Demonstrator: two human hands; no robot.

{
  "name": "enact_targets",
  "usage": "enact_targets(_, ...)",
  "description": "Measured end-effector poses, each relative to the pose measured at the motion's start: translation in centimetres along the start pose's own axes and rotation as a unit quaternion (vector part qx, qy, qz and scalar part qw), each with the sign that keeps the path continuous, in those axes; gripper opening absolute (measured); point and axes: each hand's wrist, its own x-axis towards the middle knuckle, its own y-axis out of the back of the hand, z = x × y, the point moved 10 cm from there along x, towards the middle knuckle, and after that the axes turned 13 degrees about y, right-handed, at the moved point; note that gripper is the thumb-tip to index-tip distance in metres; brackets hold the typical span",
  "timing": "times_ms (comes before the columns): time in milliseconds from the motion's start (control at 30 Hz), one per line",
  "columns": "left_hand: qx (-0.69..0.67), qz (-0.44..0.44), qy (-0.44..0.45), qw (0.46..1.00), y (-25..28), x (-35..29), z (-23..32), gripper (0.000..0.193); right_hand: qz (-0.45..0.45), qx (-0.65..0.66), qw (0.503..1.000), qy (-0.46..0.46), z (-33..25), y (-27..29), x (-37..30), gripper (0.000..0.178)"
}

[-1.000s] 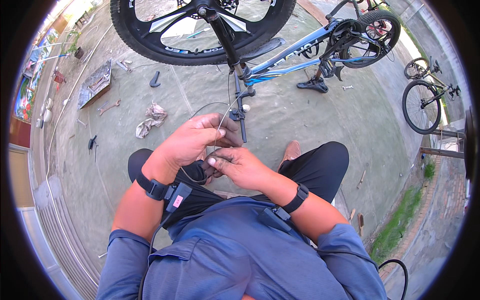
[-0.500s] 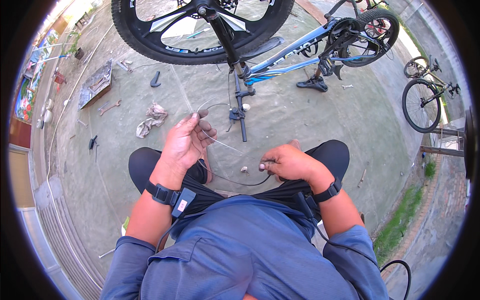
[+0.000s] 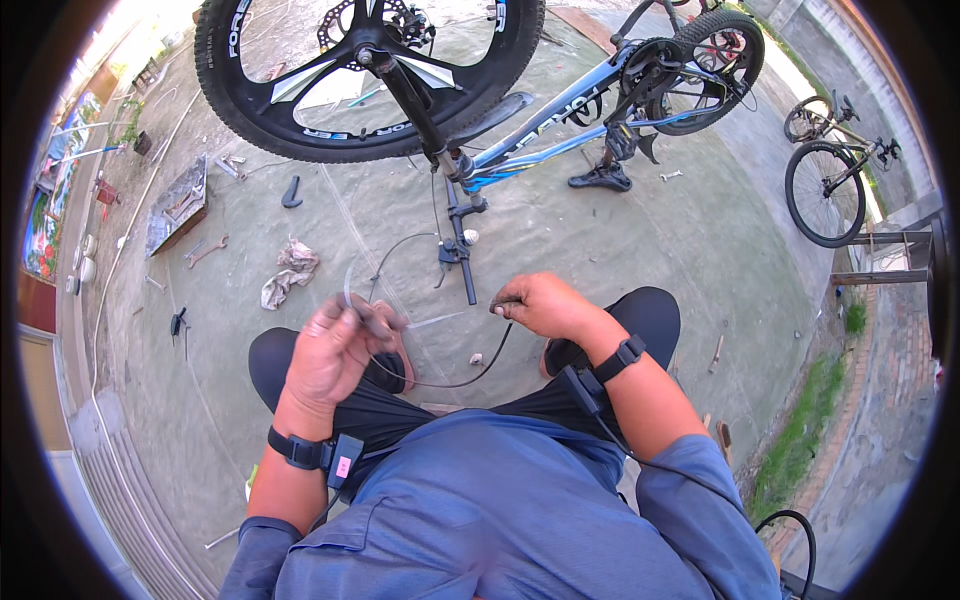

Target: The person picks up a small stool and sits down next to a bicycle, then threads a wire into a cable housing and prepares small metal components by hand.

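In front of my left knee, my left hand [image 3: 345,345] is closed, thumb against fingers, on a thin silvery cable wire [image 3: 436,320]. The wire's free end sticks out to the right, blurred by motion. My right hand [image 3: 548,304] pinches the end of a black cable housing [image 3: 452,385], which sags in a curve between the hands toward my left hand. Ahead, a handlebar [image 3: 468,278] with a black brake lever [image 3: 448,252] belongs to an upside-down blue bicycle [image 3: 550,118]. A dark cable [image 3: 386,256] arcs from the lever toward my left hand.
The front wheel [image 3: 300,130] stands above the handlebar. To the left lie a crumpled rag [image 3: 290,272], a wrench [image 3: 210,250], a tool tray [image 3: 180,208] and a dark curved piece [image 3: 291,192]. Another bicycle [image 3: 825,190] stands at far right.
My left hand has come down toward my body and left, drawing the wire along. My right hand has shifted a little forward with the housing end. The whole view has shifted slightly.
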Motion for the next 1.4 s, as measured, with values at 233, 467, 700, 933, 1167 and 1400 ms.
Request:
enact_targets(233, -0.110, 0.062, -0.059, 0.990, 4.2, 0.1, 2.6, 0.023, 0.008, 0.057, 0.998, -0.019, 0.6, 0.1, -1.2, 0.018)
enact_targets(467, -0.128, 0.059, -0.049, 0.989, 3.7, -0.9, 0.5, 0.027, 0.031, 0.034, 0.997, -0.063, 2.9, 1.4, -3.0, 0.016)
enact_targets(700, -0.088, 0.139, -0.082, 0.983, 8.6, -4.8, 2.7, 0.029, 0.105, 0.066, 0.981, -0.148, 7.6, 2.2, -4.6, 0.018)
enact_targets(933, -0.008, 0.294, 0.013, 0.956, 13.2, 0.7, 3.6, 0.028, 0.133, 0.249, 0.936, -0.208, 7.9, 2.0, -5.2, 0.022)
enact_targets(1167, 0.227, 0.297, 0.164, 0.913, 10.1, 9.2, -0.3, 0.042, 0.195, 0.411, 0.870, -0.190, 5.4, 4.5, -8.0, 0.023)
enact_targets(1400, 0.517, -0.193, 0.135, 0.823, -5.4, 13.9, -8.3, 0.049, 0.278, 0.547, 0.780, -0.122, 6.9, 6.0, -9.0, 0.025)
